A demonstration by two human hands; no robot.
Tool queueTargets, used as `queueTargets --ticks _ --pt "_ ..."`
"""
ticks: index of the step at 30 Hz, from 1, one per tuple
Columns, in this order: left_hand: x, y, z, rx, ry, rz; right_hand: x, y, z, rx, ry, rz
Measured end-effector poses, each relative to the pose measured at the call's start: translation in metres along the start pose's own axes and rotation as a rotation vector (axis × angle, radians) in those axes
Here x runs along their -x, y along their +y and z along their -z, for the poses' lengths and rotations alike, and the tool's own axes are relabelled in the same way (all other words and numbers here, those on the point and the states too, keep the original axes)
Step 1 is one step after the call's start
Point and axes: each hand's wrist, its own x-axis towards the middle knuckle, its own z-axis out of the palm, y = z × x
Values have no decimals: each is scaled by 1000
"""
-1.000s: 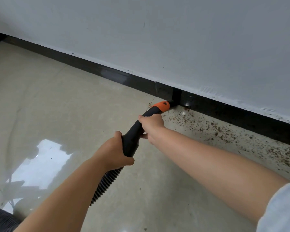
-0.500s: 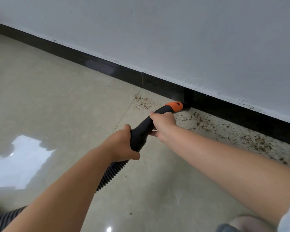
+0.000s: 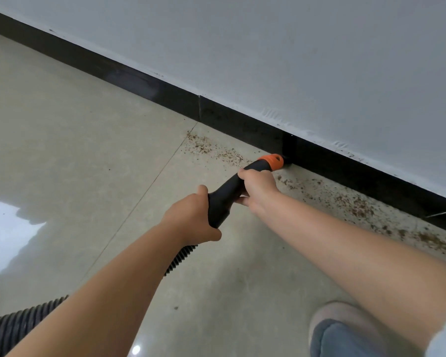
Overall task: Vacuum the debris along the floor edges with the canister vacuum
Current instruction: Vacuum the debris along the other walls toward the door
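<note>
I hold a black vacuum nozzle handle (image 3: pixel 225 195) with an orange collar (image 3: pixel 272 161); its tip sits against the black baseboard (image 3: pixel 319 163). My left hand (image 3: pixel 193 219) grips the rear of the handle, just ahead of the ribbed black hose (image 3: pixel 16 323). My right hand (image 3: pixel 258 188) is closed on the front of the handle, just behind the collar. Brown debris (image 3: pixel 211 149) lies on the beige tile left of the nozzle, and more debris (image 3: pixel 358 204) runs along the baseboard to the right.
A white wall (image 3: pixel 294 60) rises above the baseboard. The glossy tile floor (image 3: pixel 75 150) shows a bright window reflection at the left. A slippered foot (image 3: pixel 345 331) stands at the bottom right.
The nozzle has slid rightward along the baseboard with both hands still on it. A patch of debris now shows left of the nozzle, and a foot has come into view.
</note>
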Motion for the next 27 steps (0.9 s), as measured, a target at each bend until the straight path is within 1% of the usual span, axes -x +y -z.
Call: queueTargets --ticks 4,7,14,20,27 --pt "13 -13 -6 2 161 73 7 4 -23 46 -66 33" --pt "17 -19 -3 12 236 110 10 2 -37 70 -96 58" --pt "21 -27 9 -1 314 164 8 -6 -60 79 -176 80" --pt "26 -37 22 8 367 279 6 -9 -90 80 -267 56" --pt "23 -51 26 59 442 384 -1 -9 -124 144 -329 88"
